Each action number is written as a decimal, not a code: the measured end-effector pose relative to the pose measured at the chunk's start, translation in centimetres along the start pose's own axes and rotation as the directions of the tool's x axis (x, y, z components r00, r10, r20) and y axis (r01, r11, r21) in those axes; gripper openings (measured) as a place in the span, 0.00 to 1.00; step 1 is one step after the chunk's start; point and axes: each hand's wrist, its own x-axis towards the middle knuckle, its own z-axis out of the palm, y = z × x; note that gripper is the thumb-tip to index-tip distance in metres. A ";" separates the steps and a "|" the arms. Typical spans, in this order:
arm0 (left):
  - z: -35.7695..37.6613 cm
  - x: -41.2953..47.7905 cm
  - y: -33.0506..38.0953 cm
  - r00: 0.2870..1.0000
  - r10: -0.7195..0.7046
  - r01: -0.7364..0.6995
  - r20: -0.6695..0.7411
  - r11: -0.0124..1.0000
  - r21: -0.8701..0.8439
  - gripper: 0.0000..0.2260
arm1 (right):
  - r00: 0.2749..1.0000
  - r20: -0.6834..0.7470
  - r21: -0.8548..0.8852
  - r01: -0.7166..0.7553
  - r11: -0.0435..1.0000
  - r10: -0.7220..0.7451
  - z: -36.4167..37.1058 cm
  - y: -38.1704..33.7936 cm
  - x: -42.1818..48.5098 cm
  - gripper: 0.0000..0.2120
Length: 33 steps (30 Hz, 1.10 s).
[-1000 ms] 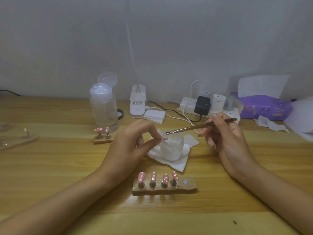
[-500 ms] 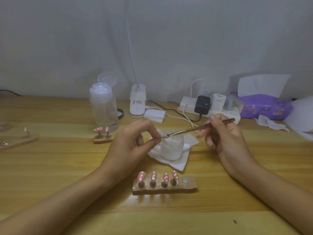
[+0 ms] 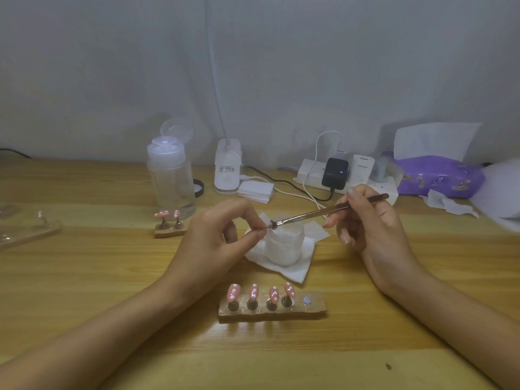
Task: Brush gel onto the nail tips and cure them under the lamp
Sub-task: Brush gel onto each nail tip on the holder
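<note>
My left hand [image 3: 216, 243] pinches a small nail tip [image 3: 269, 226] between thumb and forefinger, above the open gel jar [image 3: 284, 246]. My right hand [image 3: 374, 223] holds a thin brush [image 3: 323, 213] like a pen, and its bristles touch the pinched tip. A wooden holder [image 3: 315, 309] near me carries several pink nail tips [image 3: 233, 292] with white dots on stands. A smaller wooden holder [image 3: 168, 232] at the left bears two more pink tips [image 3: 161, 213].
The jar stands on a white tissue [image 3: 292, 270]. At the back stand a clear pump bottle [image 3: 170, 175], a white lamp base [image 3: 228, 170], a stack of white pads [image 3: 255, 190], a power strip [image 3: 309, 174] with plugs and cables, and a purple tissue pack [image 3: 439, 175].
The brush tip has moved left and down from above the jar onto the nail tip pinched in my left hand. My left hand has hardly moved.
</note>
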 end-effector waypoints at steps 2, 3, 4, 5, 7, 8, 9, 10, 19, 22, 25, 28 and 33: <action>0.0 0.0 0.0 1.000 0.004 -0.004 0.003 1.000 0.001 0.04 | 1.000 -0.007 -0.014 -0.010 1.000 0.010 0.0 0.0 0.0 0.11; 0.0 0.0 0.0 1.000 0.007 -0.007 0.004 1.000 0.002 0.04 | 1.000 -0.011 -0.022 -0.011 1.000 0.011 0.0 0.1 0.0 0.12; -0.1 -0.1 0.0 1.000 0.009 -0.009 0.005 1.000 0.004 0.04 | 1.000 -0.012 -0.031 -0.011 0.999 0.011 0.0 0.1 0.0 0.12; -0.1 -0.1 -0.1 1.000 0.012 -0.012 0.005 1.000 0.007 0.04 | 1.000 -0.010 -0.042 -0.012 0.999 0.011 0.0 0.1 0.0 0.12; -0.1 0.0 -0.1 1.000 0.019 -0.019 0.001 1.000 0.017 0.05 | 1.000 -0.009 -0.060 -0.014 0.998 0.013 0.0 0.1 0.0 0.12; -0.1 0.0 -0.2 1.000 0.020 -0.020 0.001 1.000 0.020 0.05 | 1.000 -0.016 -0.061 -0.013 0.998 0.012 0.0 0.0 0.0 0.12; -0.1 0.0 -0.2 1.000 0.019 -0.020 0.001 1.000 0.021 0.05 | 1.000 -0.030 -0.057 -0.009 0.998 0.007 -0.1 0.0 0.0 0.12; -0.1 0.0 -0.3 1.000 0.017 -0.017 0.002 1.000 0.020 0.05 | 0.999 -0.049 -0.052 -0.002 0.999 -0.001 -0.3 -0.1 0.0 0.11; 0.0 -0.1 -0.2 1.000 0.015 -0.015 0.003 1.000 0.004 0.04 | 0.991 -0.128 -0.081 0.030 0.996 -0.041 -2.5 -1.6 1.5 0.14; 0.0 0.0 -0.2 1.000 0.007 -0.007 0.004 1.000 0.010 0.05 | 0.995 -0.044 -0.038 0.093 0.995 -0.094 -2.4 -2.0 1.4 0.15; 0.0 0.0 -0.2 1.000 0.014 -0.014 0.002 1.000 0.014 0.05 | 0.966 0.133 -0.149 0.242 0.959 -0.223 -1.9 -2.3 1.0 0.11; 0.0 0.0 -0.1 1.000 0.020 -0.020 0.004 1.000 0.012 0.04 | 0.927 0.187 -0.172 0.357 0.918 -0.325 -1.8 -2.4 0.7 0.06; 0.0 0.0 0.0 1.000 0.015 -0.015 0.005 1.000 0.004 0.04 | 0.936 0.108 -0.157 0.350 0.924 -0.336 -2.6 -2.5 1.0 0.08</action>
